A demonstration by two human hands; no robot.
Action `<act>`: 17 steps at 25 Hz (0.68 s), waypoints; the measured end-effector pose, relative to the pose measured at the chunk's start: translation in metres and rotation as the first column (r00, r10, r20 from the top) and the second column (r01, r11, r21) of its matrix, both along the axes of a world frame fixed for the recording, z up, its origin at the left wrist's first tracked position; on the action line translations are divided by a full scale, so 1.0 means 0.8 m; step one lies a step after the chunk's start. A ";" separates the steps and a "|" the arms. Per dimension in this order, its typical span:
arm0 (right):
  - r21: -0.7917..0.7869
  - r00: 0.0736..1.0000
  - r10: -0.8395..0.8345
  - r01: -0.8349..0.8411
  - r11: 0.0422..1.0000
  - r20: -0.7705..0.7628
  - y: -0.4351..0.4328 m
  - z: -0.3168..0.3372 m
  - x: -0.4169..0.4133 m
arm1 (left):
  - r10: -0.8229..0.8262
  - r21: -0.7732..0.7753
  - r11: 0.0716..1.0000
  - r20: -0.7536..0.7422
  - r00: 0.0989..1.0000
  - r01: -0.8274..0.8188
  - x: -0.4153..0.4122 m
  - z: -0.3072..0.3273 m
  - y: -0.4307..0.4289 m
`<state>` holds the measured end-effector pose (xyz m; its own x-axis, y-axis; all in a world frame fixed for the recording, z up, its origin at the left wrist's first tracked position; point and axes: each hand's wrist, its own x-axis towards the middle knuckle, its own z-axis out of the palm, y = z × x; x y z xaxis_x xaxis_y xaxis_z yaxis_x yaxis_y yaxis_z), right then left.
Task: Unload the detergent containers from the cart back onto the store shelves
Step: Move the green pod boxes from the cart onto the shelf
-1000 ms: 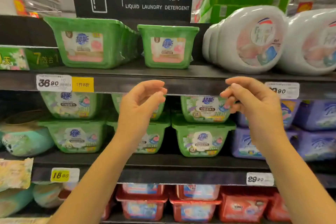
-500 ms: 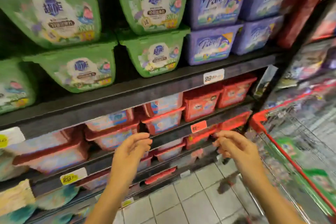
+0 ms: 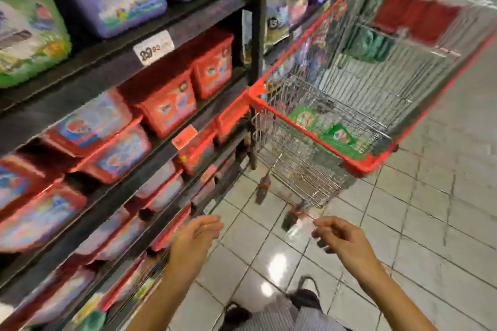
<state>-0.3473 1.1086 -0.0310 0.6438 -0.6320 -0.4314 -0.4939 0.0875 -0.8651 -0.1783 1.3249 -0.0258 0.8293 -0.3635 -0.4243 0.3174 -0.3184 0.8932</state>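
Both hands empty: my left hand (image 3: 194, 239) and right hand (image 3: 344, 242) hang loosely open, fingers (image 3: 212, 224) gently curved, gripping nothing. The green detergent containers (image 3: 337, 135) lie low in the cart (image 3: 290, 121), well beyond my fingertips and a little to their right. The shelves (image 3: 88, 80) run just left of my left fingers. Though blurred, the containers look like stiff, lidded plastic tubs, probably smooth and fairly weighty, so I would take one by its two sides, under the lid's rim.
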 end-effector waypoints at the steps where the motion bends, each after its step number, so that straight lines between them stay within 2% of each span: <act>1: -0.004 1.000 -0.022 0.022 1.000 -0.013 -0.010 0.001 -0.015 | -0.046 0.016 0.999 0.006 0.999 0.046 -0.006 0.000 -0.018; 4: 0.004 0.996 -0.090 0.090 0.996 -0.015 -0.048 0.005 -0.058 | -0.165 0.026 0.986 0.015 0.986 0.165 -0.027 0.001 -0.076; 7: -0.020 0.998 -0.069 0.068 0.997 -0.015 -0.092 0.012 -0.091 | -0.211 0.040 0.977 0.050 0.976 0.209 -0.047 0.004 -0.141; 13: -0.030 0.998 -0.021 0.023 0.999 0.065 -0.221 0.048 -0.135 | -0.131 -0.090 0.986 0.120 0.984 0.142 -0.103 0.016 -0.296; 17: -0.106 0.990 0.033 -0.019 0.994 0.137 -0.301 0.083 -0.131 | -0.118 -0.134 0.981 0.158 0.980 0.140 -0.097 0.034 -0.366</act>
<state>-0.4520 0.8681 0.0351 0.7096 -0.6511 -0.2693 -0.3693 -0.0182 -0.9291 -0.2557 1.0318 0.0010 0.8212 -0.5200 -0.2350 0.1419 -0.2128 0.9667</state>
